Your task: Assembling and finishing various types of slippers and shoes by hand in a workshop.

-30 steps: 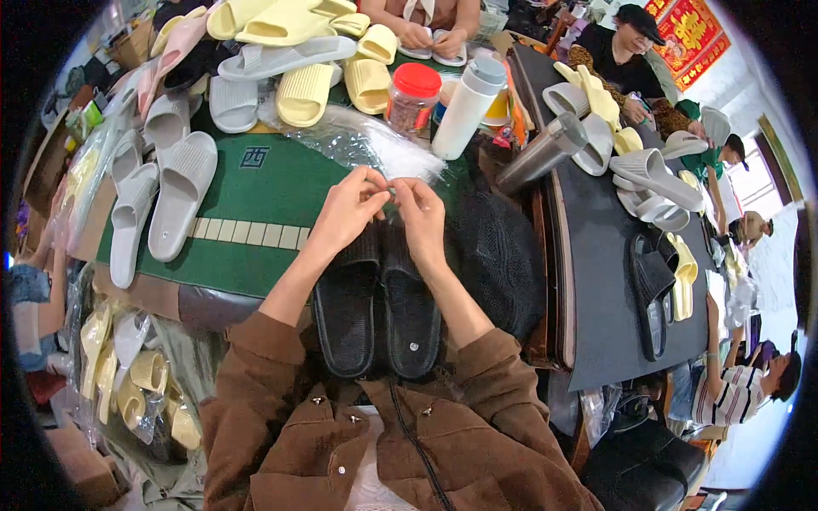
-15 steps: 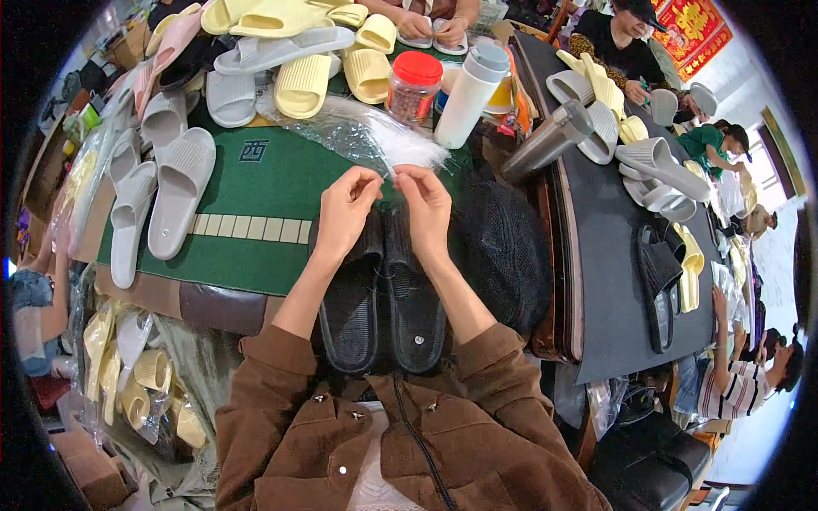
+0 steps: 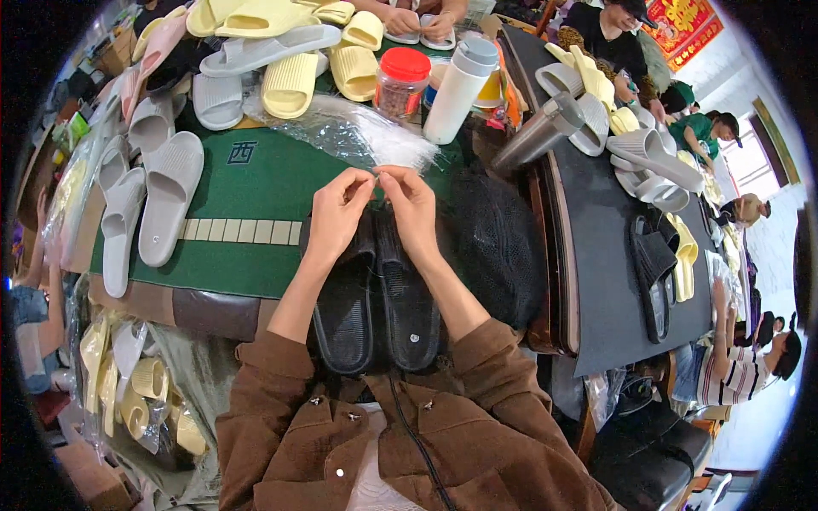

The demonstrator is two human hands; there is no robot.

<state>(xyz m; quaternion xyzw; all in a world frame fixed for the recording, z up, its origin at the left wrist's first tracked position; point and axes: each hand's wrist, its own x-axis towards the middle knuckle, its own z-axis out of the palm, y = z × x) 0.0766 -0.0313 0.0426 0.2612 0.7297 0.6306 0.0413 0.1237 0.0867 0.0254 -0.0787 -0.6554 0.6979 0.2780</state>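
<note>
Jacket [image 3: 281, 400]: brown, nearest you, cuffs pushed up clear of your wrists.
Blk slippers [image 3: 345, 332]: pair side by side at the near table edge, heel ends twd you, far ends partly hidden by your hands; small pale disc [image 3: 414, 338] on R one's heel.
Your L hand [image 3: 337, 215]: over the L slipper's far end, thumb + index pinched.
Your R hand [image 3: 411, 213]: over the R slipper's far end, thumb + index pinched too, tips nearly meeting L's.
Tiny piece [image 3: 377, 178]: betw. the fingertips of both hands, pinched there; too small to ID.
Slippers vs. fingers: nearer you than your tips; can't tell if any finger touches them.
Green mat [image 3: 264, 175]: beyond + L of hands, w/ row of pale tiles [image 3: 243, 231] just L of your L wrist.
Mesh bag [image 3: 498, 255]: blk, R of your R hand.
Clear bag [image 3: 394, 140]: white strands in it, just past your fingertips.
Jar [image 3: 401, 85]: red lid, farther back, beside white bottle [image 3: 460, 94].
Co-worker's hands [image 3: 439, 27]: far side, at light slippers.
</note>
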